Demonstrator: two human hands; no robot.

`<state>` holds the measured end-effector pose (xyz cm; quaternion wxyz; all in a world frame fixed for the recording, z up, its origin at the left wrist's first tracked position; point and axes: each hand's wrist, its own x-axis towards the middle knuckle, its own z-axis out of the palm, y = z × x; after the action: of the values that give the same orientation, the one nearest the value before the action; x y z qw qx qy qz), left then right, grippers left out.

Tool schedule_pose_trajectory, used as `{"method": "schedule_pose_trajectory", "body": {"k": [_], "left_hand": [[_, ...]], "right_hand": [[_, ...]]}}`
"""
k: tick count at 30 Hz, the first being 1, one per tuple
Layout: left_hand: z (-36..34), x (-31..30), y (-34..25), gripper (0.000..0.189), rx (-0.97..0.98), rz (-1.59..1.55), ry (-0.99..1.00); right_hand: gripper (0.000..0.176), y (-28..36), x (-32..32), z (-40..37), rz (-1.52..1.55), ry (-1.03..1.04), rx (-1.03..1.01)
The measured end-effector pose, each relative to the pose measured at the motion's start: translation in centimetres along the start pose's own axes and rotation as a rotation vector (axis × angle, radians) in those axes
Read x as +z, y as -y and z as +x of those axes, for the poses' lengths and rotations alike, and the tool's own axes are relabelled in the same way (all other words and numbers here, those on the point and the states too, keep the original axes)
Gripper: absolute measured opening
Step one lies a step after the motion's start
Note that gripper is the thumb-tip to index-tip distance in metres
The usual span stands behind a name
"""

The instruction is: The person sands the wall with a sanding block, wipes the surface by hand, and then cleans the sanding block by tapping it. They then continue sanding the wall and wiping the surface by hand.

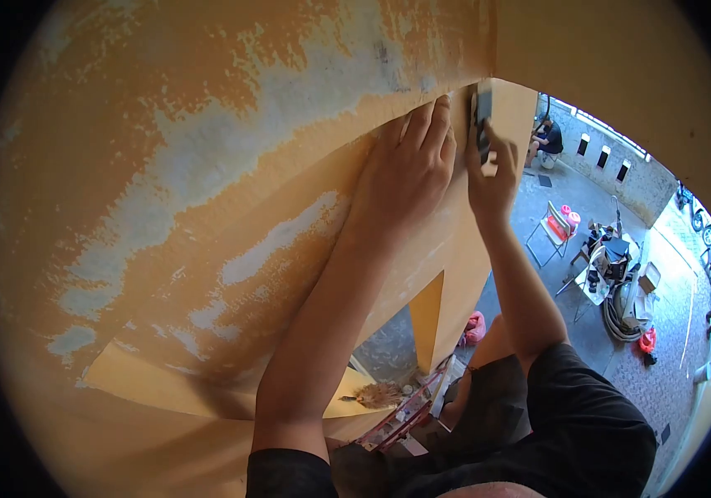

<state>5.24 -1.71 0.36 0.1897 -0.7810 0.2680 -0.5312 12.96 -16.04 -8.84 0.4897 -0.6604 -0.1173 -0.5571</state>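
Note:
My left hand (412,170) lies against the orange-painted wall (314,162), its fingers stretched up toward the edge where the wall meets the surface overhead. Just right of it, my right hand (495,178) is closed around a flat, block-shaped hand tool (483,124) with a dark grip. That tool stands upright against the narrow side face of the wall, close under the overhead edge. Pale, worn patches (197,153) run across the paint left of my hands.
Below me a red ladder (409,419) leans near a ledge with a bristly brush (378,394). On the floor far below stand a folding chair (551,232), a cluttered table (608,261) and a coiled hose (618,319). Another person (548,137) sits by the far wall.

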Motion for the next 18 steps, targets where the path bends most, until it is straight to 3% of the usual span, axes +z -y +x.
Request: {"method": "schedule_pose_trajectory", "body": {"k": [4,8,12,16,18], "left_hand": [[0.1,-0.1,0.2,0.031,0.019,0.038,-0.009],[0.1,-0.1,0.2,0.032,0.015,0.007,0.015],[0.3,0.4,0.3,0.035,-0.002,0.010,0.011],[0.1,0.2,0.3,0.034,0.017,-0.037,0.044],[0.2,0.3,0.3,0.033,0.009,-0.026,0.013]], "right_hand": [[0.039,-0.1,-0.6,-0.1,-0.003,0.066,-0.001],[0.039,1.0,0.1,1.7,0.064,-0.013,0.000],[0.041,0.2,-1.1,-2.1,0.044,0.128,0.060],[0.042,1.3,-0.1,0.5,0.124,0.024,0.138],[0.043,0.0,0.1,-1.1,0.093,-0.017,0.018]]}}
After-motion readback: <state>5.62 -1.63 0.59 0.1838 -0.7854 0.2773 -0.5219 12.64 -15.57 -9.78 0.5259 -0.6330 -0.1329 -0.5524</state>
